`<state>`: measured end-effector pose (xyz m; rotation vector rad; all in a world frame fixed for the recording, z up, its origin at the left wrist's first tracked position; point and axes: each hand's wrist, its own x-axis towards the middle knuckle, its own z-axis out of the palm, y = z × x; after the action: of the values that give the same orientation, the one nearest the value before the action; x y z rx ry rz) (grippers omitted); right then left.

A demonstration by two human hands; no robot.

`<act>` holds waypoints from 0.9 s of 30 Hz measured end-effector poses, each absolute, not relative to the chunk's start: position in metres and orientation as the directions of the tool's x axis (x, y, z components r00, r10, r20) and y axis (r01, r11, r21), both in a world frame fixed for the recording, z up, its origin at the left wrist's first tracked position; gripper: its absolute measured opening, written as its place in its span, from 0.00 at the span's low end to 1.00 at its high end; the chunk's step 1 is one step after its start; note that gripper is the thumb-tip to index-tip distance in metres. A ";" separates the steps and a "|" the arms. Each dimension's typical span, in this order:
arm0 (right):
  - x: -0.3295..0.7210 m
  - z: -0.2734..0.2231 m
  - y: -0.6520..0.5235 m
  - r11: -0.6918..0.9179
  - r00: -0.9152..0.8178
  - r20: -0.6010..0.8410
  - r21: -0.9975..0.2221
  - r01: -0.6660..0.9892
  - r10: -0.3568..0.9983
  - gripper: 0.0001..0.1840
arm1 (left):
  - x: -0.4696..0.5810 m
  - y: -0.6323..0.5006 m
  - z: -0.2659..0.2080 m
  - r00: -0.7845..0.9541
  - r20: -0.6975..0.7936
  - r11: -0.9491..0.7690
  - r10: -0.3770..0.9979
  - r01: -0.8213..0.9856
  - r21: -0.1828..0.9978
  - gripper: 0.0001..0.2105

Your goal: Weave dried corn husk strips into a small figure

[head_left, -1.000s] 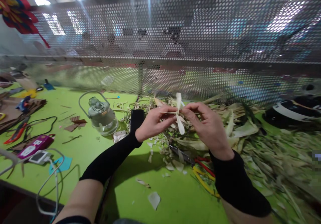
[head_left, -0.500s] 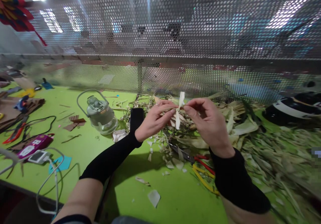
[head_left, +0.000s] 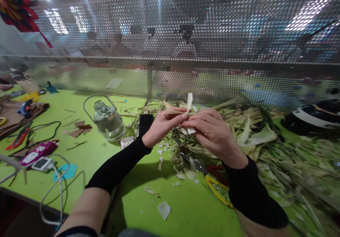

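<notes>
Over the green table, my left hand pinches a pale corn husk strip whose upper end stands straight up between the hands. My right hand meets it from the other side, fingers closed on the same strip; they cover the strip's lower part. Beneath the hands lies a heap of dried husks and small scraps. Scissors with dark blades rest under my right wrist, and yellow-handled pliers or a second cutting tool lies beside them, partly hidden by my sleeve.
A clear lidded water bottle stands left of a black phone-like object. Farther left are a purple power strip, a white charger and a red cutter. A perforated metal screen rises behind; a black-and-white object sits right.
My right hand has moved left and turned so its fingers cover the strip's lower end. That end, which hung down in sight before, is now hidden.
</notes>
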<state>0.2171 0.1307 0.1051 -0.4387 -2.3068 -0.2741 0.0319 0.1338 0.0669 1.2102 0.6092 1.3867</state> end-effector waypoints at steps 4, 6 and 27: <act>0.219 0.105 0.131 0.911 -0.620 0.738 0.018 0.411 0.265 0.13 | 0.032 0.133 0.068 0.159 0.268 -0.172 0.950 -0.452 0.875 0.18; 0.219 0.103 0.132 0.888 -0.547 0.780 -0.026 0.459 0.305 0.12 | 0.031 0.133 0.069 0.165 0.237 -0.136 0.957 -0.466 0.874 0.18; 0.202 0.098 0.125 0.840 -0.649 0.741 0.231 0.491 0.176 0.09 | 0.030 0.137 0.067 0.143 0.222 -0.142 0.965 -0.426 0.894 0.20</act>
<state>0.2021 0.1248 0.0975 -0.4831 -2.2612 -0.5393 0.0300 0.1373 0.0665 1.1009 0.6632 1.3725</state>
